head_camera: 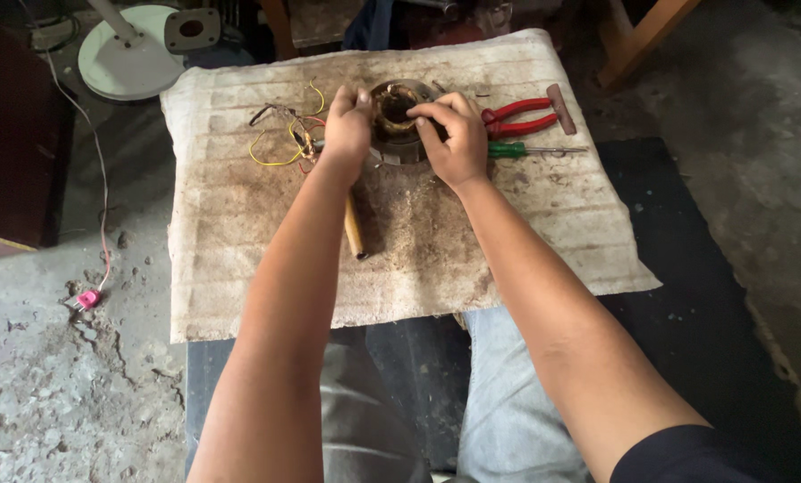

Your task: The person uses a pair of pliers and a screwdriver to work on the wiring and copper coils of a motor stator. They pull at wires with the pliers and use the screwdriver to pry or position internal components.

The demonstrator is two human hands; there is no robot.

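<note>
Now both hands grip the round copper-wound metal motor stator (398,121) on the worn beige mat (239,224): left hand (348,125) and right hand (456,134) closed on its rim. It looks heavy and stiff; thin coloured wires (284,134) seem fragile.

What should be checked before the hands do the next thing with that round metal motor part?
1. Both hands on the part: ok. The left hand and right hand each pinch the rim of the round motor part.
2. Part resting on the mat: ok, it sits near the far edge.
3. Loose wires out of the way: not ok, they lie tangled right beside the left hand.
4. Tools within reach: ok. The red pliers and green screwdriver lie next to the right hand.
5. Wooden handle clear of the arms: not ok, it lies under the left forearm.
6. How firm the grip is: cannot tell.
</note>
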